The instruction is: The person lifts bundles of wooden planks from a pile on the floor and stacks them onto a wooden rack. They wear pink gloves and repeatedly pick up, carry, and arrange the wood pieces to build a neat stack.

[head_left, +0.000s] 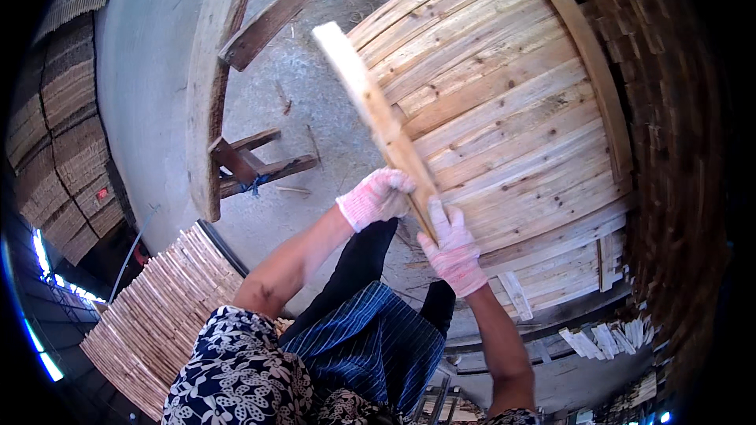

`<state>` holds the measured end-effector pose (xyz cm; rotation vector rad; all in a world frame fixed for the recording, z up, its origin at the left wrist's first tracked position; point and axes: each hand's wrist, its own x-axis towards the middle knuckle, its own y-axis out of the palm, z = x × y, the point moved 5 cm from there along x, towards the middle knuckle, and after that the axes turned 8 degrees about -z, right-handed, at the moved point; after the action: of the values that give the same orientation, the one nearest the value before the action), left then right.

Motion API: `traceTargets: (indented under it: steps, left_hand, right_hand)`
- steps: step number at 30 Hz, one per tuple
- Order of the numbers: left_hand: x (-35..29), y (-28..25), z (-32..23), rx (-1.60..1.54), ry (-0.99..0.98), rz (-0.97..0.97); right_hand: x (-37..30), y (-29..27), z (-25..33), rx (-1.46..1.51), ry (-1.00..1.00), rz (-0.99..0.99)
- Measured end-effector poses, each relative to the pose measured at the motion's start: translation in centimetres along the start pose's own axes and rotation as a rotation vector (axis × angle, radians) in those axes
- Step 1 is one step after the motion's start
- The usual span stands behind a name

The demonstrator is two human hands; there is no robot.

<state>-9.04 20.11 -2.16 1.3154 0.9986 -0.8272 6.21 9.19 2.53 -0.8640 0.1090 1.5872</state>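
Floral top (pixel 244 370) nearest, then blue apron (pixel 366 342). Gloved left hand (pixel 379 195) and right hand (pixel 454 248) both clamped on plank (pixel 384 127) near its lower end, alongside laid boards (pixel 504 110). Firm, even grip advisable; long free end needs steadying. Wooden frame (pixel 206 102) beyond.

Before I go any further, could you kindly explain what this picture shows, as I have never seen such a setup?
There is no machine here, only a person wearing pale pink gloves. The single picture comes from a wide camera worn on the head and looking down, so straight edges bend near the rim. The left hand and the right hand hold one long board, both near its lower end. To its right, more boards lie side by side, forming a broad surface. On the left, a wooden frame stands on the grey floor.
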Motion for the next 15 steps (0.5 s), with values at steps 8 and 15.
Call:
traceTargets:
  steps: [8,15]
  left_hand:
    - [1.6,5.6,-12.0,1.463,0.93,-0.453]
    - [10.7,13.1,-28.2,1.818,1.42,-0.66]
  right_hand:
    - [5.6,2.6,-6.3,-0.795,-0.111,-0.586]
    - [3.0,0.2,-7.4,-0.569,-0.079,-0.589]
